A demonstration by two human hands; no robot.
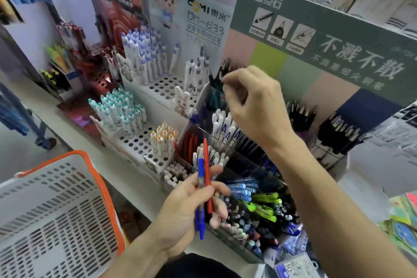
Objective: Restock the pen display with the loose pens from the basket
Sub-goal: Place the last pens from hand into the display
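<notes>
My left hand (191,207) grips a blue pen (200,201) and a red pen (207,174), both upright, in front of the pen display (259,158). Higher up, my right hand (252,106) reaches over the display's clear compartments, its fingertips pinching a black pen (222,72) among the dark pens at the back. The white basket (56,216) with an orange rim sits at the lower left, and no pens show inside it.
White perforated pen stands (162,88) with white, blue and teal pens fill the shelf to the left. A green sign board (316,36) rises behind the display. Bins of mixed pens (259,212) lie at the front, and packets (404,221) sit at the right edge.
</notes>
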